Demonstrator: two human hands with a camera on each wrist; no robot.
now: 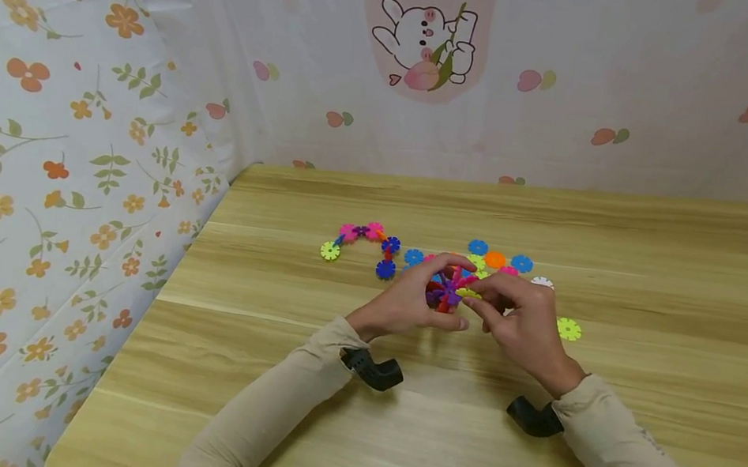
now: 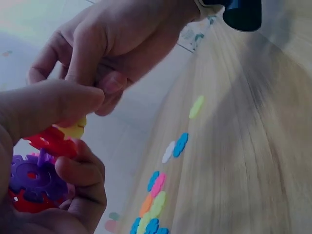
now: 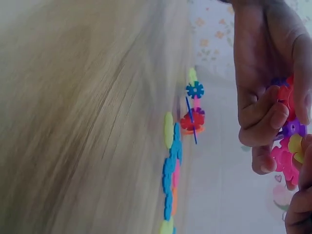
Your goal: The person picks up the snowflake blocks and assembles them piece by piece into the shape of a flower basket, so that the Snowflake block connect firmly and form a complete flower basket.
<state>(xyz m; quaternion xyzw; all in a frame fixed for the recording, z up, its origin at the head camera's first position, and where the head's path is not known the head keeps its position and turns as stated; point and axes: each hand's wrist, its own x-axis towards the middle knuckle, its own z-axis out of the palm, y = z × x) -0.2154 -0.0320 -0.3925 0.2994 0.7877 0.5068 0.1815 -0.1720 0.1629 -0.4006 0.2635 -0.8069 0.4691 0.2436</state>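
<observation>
My left hand point(image 1: 403, 301) holds a cluster of interlocked notched plastic discs point(image 1: 448, 290), curled around it above the table. Purple, red and pink discs show in the cluster, and a purple disc point(image 2: 38, 179) faces the left wrist view. At the cluster's right side, my right hand point(image 1: 527, 328) pinches a yellow disc point(image 1: 468, 294) between thumb and fingers. That yellow disc point(image 3: 295, 146) touches the cluster; whether its notch is engaged cannot be seen. Fingers of both hands cover parts of the cluster.
A curved chain of joined discs point(image 1: 374, 231) lies left of my hands on the wooden table point(image 1: 239, 374). Behind my hands are several loose discs, including an orange disc point(image 1: 495, 259). A yellow-green disc point(image 1: 569, 329) lies to the right. Patterned cloth point(image 1: 288, 30) hangs behind the table.
</observation>
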